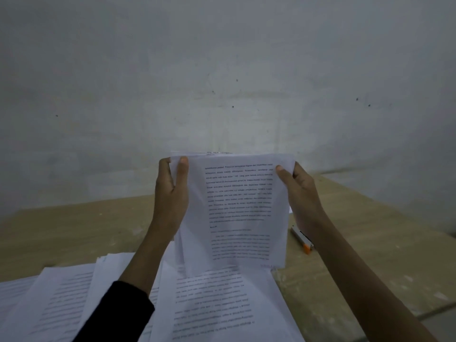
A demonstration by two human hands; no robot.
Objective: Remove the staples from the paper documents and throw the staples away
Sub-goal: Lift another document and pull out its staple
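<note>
Now the document (237,206) is up in the air above the table, gripped at both top corners.
I see no staple from here; perhaps the left thumb covers it. The left hand (170,193) pinches the top left corner, and the right hand (303,196) grasps the top right edge, thumb in front. If the corners are pulled apart, the thin paper can tear. A loosened staple could drop into the pile of papers (217,304) below and be lost. The orange-tipped tool (302,239) lies on the table (357,243), partly behind the right forearm.
</note>
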